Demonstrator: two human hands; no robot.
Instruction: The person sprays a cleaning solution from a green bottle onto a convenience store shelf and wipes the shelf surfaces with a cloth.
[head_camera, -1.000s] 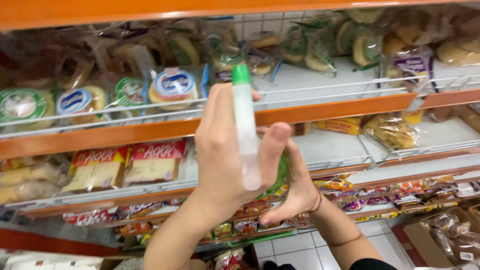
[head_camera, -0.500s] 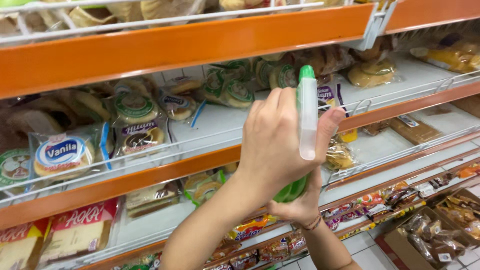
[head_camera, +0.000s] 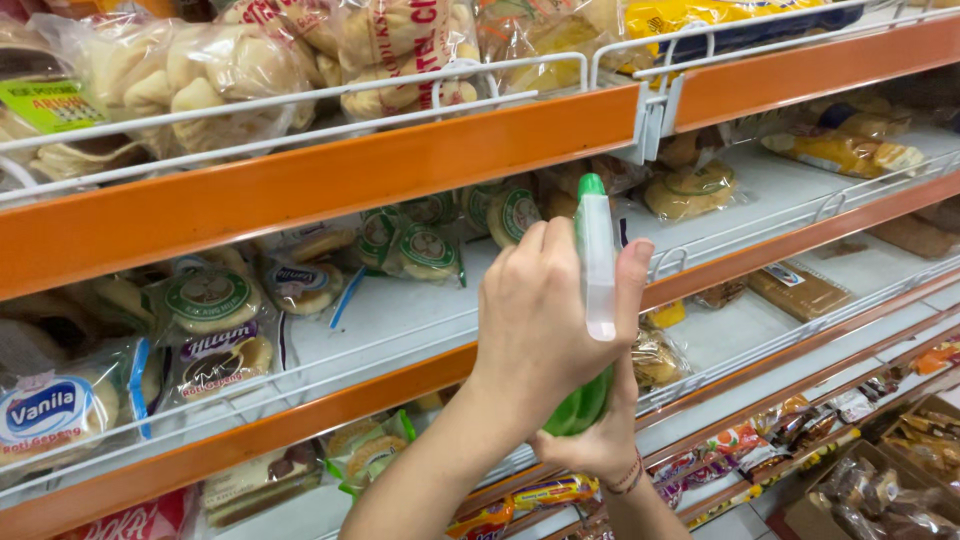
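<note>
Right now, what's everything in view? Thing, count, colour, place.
Spray bottle: one, white head with green tip, green body, held up in front of the middle shelf.
Shelves: several tiers, orange front strips, white wire rails, across the whole view.
Bagged light buns: several clear bags, pale, top shelf left.
Round bread packs: many, clear wrap with green, blue or purple labels, middle shelf left and centre.
Wrapped pastries: a few, yellow-brown, middle shelf right.
Flat brown pack: one, lower shelf right.
Small snack packets: many, mixed colours, bottom tiers.
Left hand: fingers wrapped around the bottle's head.
Right hand: under the bottle, gripping its green body; cord bracelet at the wrist.
</note>
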